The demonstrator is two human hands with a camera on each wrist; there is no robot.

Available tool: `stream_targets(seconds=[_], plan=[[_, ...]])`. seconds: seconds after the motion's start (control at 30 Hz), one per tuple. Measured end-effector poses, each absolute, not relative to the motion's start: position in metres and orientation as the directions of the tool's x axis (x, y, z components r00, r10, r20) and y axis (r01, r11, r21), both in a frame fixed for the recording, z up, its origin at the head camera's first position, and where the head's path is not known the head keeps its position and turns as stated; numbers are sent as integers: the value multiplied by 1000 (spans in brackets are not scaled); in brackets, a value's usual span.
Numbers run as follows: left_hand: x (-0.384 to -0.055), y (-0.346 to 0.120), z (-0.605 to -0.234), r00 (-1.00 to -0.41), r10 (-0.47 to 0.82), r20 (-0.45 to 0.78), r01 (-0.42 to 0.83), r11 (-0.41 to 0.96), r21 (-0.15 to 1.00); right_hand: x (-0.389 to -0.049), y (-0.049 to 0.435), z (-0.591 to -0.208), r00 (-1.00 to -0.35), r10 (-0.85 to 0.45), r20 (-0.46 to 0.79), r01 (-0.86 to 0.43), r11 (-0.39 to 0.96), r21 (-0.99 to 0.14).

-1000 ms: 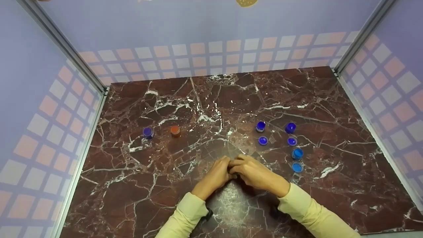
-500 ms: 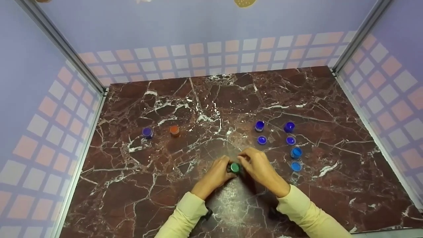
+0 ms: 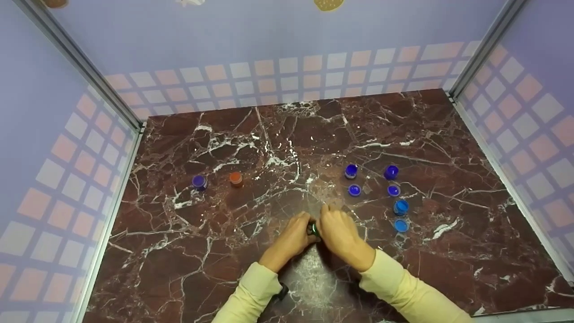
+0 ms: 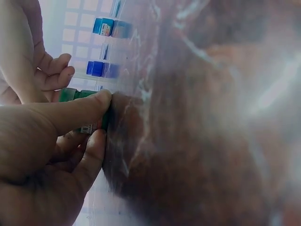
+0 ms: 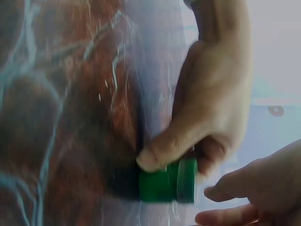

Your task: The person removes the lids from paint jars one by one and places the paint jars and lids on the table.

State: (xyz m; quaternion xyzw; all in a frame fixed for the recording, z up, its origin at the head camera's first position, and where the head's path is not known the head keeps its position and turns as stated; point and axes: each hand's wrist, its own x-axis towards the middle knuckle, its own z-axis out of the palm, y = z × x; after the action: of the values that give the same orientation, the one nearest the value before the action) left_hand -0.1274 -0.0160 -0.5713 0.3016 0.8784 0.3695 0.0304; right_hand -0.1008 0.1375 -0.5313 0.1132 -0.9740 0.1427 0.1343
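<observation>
In the head view my left hand (image 3: 293, 235) grips a small green paint jar (image 3: 315, 229) low at the table's middle. The right wrist view shows the left thumb (image 5: 153, 159) pressed along the jar's body (image 5: 157, 187), and the green lid (image 5: 186, 181) sits on its top. My right hand (image 3: 338, 229) is close on the jar's right side, its fingers (image 5: 230, 186) spread beside the lid with a gap. In the left wrist view those right fingers (image 4: 59, 66) are loosely bent near the lid (image 4: 69, 94).
To the right stand two dark blue jars (image 3: 351, 171) and a light blue jar (image 3: 401, 207), each with a round lid (image 3: 401, 225) lying in front. Purple (image 3: 199, 182) and orange (image 3: 236, 179) jars stand left. Patterned walls (image 3: 287, 67) enclose the marble table (image 3: 179, 278).
The right hand was over the jar's top, drew away to the right so the green lid showed, then came back close beside the jar. The left hand has kept its grip.
</observation>
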Motion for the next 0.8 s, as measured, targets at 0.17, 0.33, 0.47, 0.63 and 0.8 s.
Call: stream_targets(seconds=[0.17,0.33,0.47,0.63,0.8], plan=[[-128,-16,-573,-811,550,197,533,559,635,-94,126,-534,-933,-201,298,-254,955,-151],[-127,-18,-574,-802,554,224,558,559,613,-91,121,-535,-928,-216,303,-264,956,-127],[-127,-18,-574,-795,562,228,567,558,605,-91,122,-535,-928,-249,279,-299,941,-156],[-128,-17,-572,-796,566,214,562,561,607,-93,129,-534,-923,-303,236,-360,897,-256],[-128,-17,-569,-799,571,190,555,579,597,-95,138,-532,-892,-389,230,-448,833,-325]])
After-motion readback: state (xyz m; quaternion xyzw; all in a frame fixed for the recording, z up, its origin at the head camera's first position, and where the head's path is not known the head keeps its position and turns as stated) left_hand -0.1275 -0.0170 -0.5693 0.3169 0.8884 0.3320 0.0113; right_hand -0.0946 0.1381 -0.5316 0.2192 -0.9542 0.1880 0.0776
